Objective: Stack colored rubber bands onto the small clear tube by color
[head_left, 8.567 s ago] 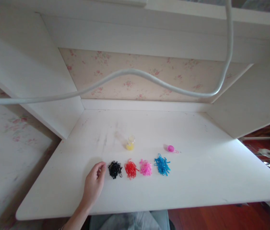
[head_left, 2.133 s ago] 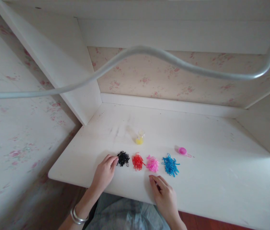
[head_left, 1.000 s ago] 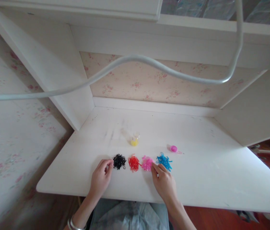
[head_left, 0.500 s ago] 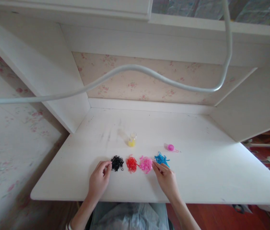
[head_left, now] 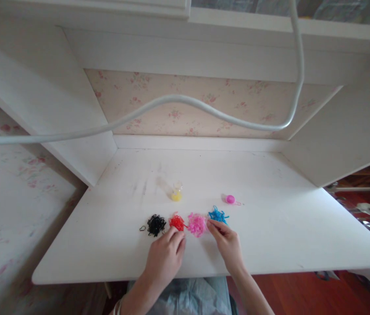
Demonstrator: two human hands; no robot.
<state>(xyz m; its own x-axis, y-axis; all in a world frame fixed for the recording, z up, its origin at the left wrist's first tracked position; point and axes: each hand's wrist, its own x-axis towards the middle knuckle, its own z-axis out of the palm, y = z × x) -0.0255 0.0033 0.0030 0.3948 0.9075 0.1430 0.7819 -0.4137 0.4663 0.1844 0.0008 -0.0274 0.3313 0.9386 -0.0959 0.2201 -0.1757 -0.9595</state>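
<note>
Four piles of small elastic bands lie in a row. Leftmost is the black pile, with one loose black band beside it. My left hand reaches over the near edge of the red pile, fingers bent and drawn together; what they grip, if anything, is hidden. My right hand holds a pinch between the pink pile and the blue pile, partly covering the blue one. Whatever sits in that pinch is too small to name.
Behind the piles, a small clear container with yellow in it and a round pink object stand on the white desk. A white cable crosses the view above. Side panels and a shelf enclose the desk.
My left hand has moved right, from the black pile to the red one. A single black band now lies left of the black pile. My right hand stays pinched near the pink pile.
</note>
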